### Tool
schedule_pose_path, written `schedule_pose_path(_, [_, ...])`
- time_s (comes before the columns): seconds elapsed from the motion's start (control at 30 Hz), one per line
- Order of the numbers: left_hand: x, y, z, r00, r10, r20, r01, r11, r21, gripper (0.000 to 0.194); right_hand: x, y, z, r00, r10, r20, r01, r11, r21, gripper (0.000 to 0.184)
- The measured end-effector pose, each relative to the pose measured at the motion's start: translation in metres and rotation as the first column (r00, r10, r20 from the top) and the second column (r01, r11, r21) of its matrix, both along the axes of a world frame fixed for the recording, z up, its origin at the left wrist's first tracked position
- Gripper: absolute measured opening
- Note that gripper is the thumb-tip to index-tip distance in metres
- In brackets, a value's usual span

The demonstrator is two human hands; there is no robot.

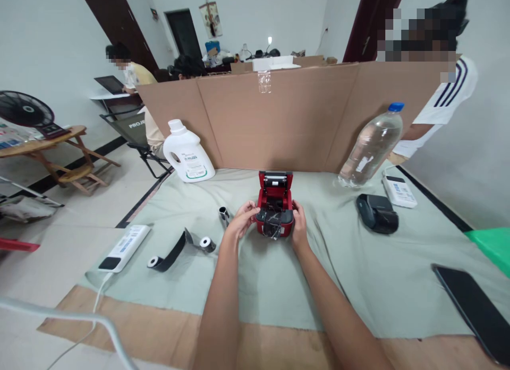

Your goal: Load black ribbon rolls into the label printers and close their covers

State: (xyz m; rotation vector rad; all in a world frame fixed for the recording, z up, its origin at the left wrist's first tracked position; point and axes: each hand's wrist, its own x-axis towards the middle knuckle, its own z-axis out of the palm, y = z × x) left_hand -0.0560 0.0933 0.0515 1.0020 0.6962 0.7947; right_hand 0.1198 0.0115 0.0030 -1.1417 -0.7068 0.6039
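A small red and black label printer (pixel 274 213) sits on the cloth in front of me with its lid raised, a roller showing under the lid. My left hand (pixel 244 219) grips its left side, thumb on the front top edge. On the opposite side my right hand (pixel 298 221) has its fingers round the casing. Crumpled clear film or tape (pixel 273 225) covers part of the printer's front. Left of my left hand stands a short dark shiny roll (pixel 223 215). Farther left, a black ribbon (pixel 175 253) lies partly unwound between two white-cored spools.
A cardboard screen (pixel 279 120) closes off the back, between a white jug (pixel 188 152) and a leaning water bottle (pixel 372 147). At left lies a cabled power bank (pixel 124 248); at right, a black device (pixel 376 213), another power bank (pixel 399 190) and a phone (pixel 474 311). People sit beyond.
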Motion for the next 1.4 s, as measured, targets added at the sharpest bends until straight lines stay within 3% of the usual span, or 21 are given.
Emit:
schedule_pose_path(0.13, [0.000, -0.006, 0.001, 0.999, 0.023, -0.043, -0.022, 1.000, 0.010, 0.043, 0.001, -0.001, 0.000, 1.000, 0.005, -0.004, -0.005, 1.000, -0.006, 0.052])
schedule_pose_path(0.23, [-0.004, -0.007, 0.012, 0.982, 0.088, -0.165, -0.060, 0.984, 0.169, 0.037, 0.002, -0.001, -0.001, 1.000, 0.007, 0.011, -0.007, 1.000, -0.010, 0.050])
schedule_pose_path(0.33, [-0.001, -0.002, 0.032, 0.911, 0.269, -0.312, -0.086, 0.865, 0.494, 0.024, 0.002, -0.002, -0.001, 1.000, 0.022, -0.004, -0.022, 1.000, -0.015, 0.050])
schedule_pose_path(0.43, [0.018, 0.013, 0.055, 0.851, 0.268, -0.451, 0.130, 0.725, 0.676, 0.005, 0.003, -0.003, 0.001, 0.999, 0.036, -0.006, -0.036, 0.999, -0.007, 0.049])
schedule_pose_path(0.5, [0.040, 0.026, 0.065, 0.799, 0.205, -0.565, 0.306, 0.670, 0.676, 0.018, 0.003, -0.003, 0.002, 1.000, 0.026, 0.016, -0.026, 1.000, -0.006, 0.047])
schedule_pose_path(0.57, [0.063, 0.037, 0.068, 0.738, 0.166, -0.654, 0.414, 0.654, 0.633, 0.027, 0.004, -0.003, 0.002, 1.000, 0.018, 0.025, -0.018, 1.000, -0.004, 0.046])
schedule_pose_path(0.67, [0.091, 0.045, 0.065, 0.672, 0.142, -0.727, 0.482, 0.661, 0.575, 0.035, 0.004, -0.002, 0.001, 1.000, 0.015, 0.017, -0.015, 1.000, 0.008, 0.045])
schedule_pose_path(0.77, [0.101, 0.042, 0.064, 0.649, 0.176, -0.740, 0.481, 0.660, 0.578, 0.040, 0.004, -0.002, 0.001, 1.000, 0.015, 0.010, -0.015, 1.000, 0.015, 0.043])
schedule_pose_path(0.9, [0.073, 0.025, 0.081, 0.678, 0.238, -0.696, 0.404, 0.669, 0.623, 0.033, 0.003, -0.003, 0.001, 1.000, 0.013, -0.011, -0.013, 1.000, 0.014, 0.042])
schedule_pose_path(1.0, [0.018, 0.015, 0.099, 0.778, 0.352, -0.520, 0.163, 0.686, 0.709, 0.029, 0.002, -0.004, 0.002, 1.000, 0.017, -0.021, -0.016, 1.000, 0.013, 0.041])
schedule_pose_path(1.07, [-0.028, 0.017, 0.103, 0.762, 0.483, -0.431, -0.036, 0.697, 0.717, 0.030, 0.001, -0.005, 0.003, 0.999, 0.027, -0.037, -0.026, 1.000, 0.015, 0.041])
schedule_pose_path(1.13, [-0.074, 0.028, 0.097, 0.593, 0.666, -0.452, -0.234, 0.680, 0.695, 0.031, 0.001, -0.005, 0.003, 0.998, 0.031, -0.047, -0.030, 0.999, 0.015, 0.041])
schedule_pose_path(1.2, [-0.112, 0.044, 0.083, 0.334, 0.727, -0.599, -0.334, 0.686, 0.646, 0.029, 0.000, -0.005, 0.003, 0.999, 0.023, -0.041, -0.023, 1.000, 0.010, 0.041])
schedule_pose_path(1.3, [-0.146, 0.062, 0.053, 0.085, 0.629, -0.773, -0.261, 0.762, 0.592, 0.033, -0.001, -0.004, 0.002, 1.000, 0.006, -0.031, -0.006, 1.000, 0.006, 0.041])
schedule_pose_path(1.4, [-0.152, 0.062, 0.028, -0.045, 0.540, -0.840, -0.104, 0.834, 0.542, 0.034, -0.001, -0.003, 0.002, 0.999, 0.001, -0.032, 0.000, 1.000, 0.006, 0.040])
